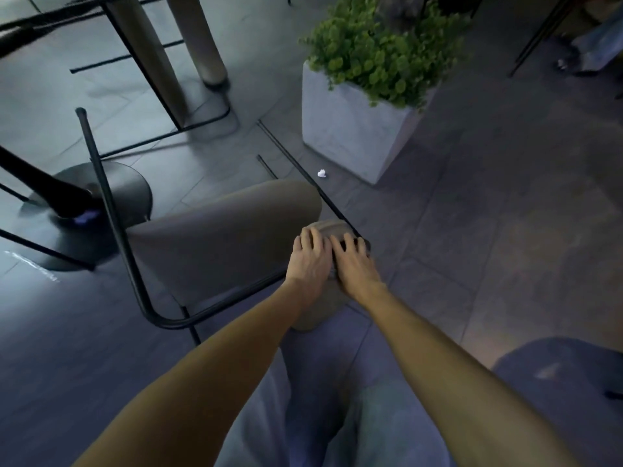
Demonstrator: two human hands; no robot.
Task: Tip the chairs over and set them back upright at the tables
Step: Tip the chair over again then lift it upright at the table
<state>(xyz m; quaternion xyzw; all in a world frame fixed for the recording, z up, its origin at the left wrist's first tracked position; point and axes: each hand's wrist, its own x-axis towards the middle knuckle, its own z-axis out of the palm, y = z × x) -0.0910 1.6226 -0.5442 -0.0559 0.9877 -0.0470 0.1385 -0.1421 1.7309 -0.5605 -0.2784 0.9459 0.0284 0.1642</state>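
Starting at the left, what's there?
A round table base [128, 183], and just beside it the chair [219, 237], lying tipped on the floor with its black legs pointing sideways.
And the hands?
The left hand [310, 261] and right hand [354, 264] sit side by side on top of its backrest, fingers curled over the edge, gripping. A planter [347, 129] stands further right.
How far along?
This chair looks tipped; setting it upright at the table is left, I'd judge.

Two chairs (tipped chair [219, 237], second chair [148, 45] behind), two hands: left hand [308, 264], right hand [354, 264]; one table base [114, 183], one planter [347, 129], one paper scrap [321, 173].
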